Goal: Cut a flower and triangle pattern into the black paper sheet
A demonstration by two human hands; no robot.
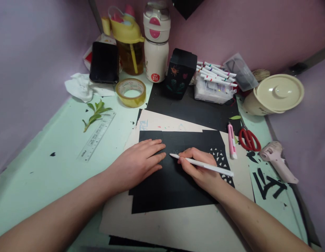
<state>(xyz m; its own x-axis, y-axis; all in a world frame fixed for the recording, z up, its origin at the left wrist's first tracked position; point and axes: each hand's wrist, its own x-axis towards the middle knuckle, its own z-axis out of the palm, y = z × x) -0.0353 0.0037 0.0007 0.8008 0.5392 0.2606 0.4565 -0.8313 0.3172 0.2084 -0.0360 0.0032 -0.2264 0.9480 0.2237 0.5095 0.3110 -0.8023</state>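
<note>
A sheet of black card (pixel 162 196) with notched edges lies on a larger pale sheet (pixel 157 224). My left hand (pixel 141 159) rests flat on the card's left part, fingers stretched out to the right. In my right hand (pixel 200 166) is a slim white pen (pixel 206 166), pinched near its front and slanting, with the tip pointing left at the middle of the card. A faint small mark shows just above the tip; whether the tip touches the card I cannot tell. Small pale triangular shapes (pixel 220 155) pattern the card's right end, partly behind my right wrist.
Right of the card lie a pink cutter (pixel 232 141), red-handled scissors (pixel 248 139), a glue gun (pixel 277 161) and black strips (pixel 268 185). A ruler (pixel 98 138), leafy sprig (pixel 95 114) and tape roll (pixel 131 92) lie left. A black box (pixel 180 75) and white bottle (pixel 156 49) stand behind.
</note>
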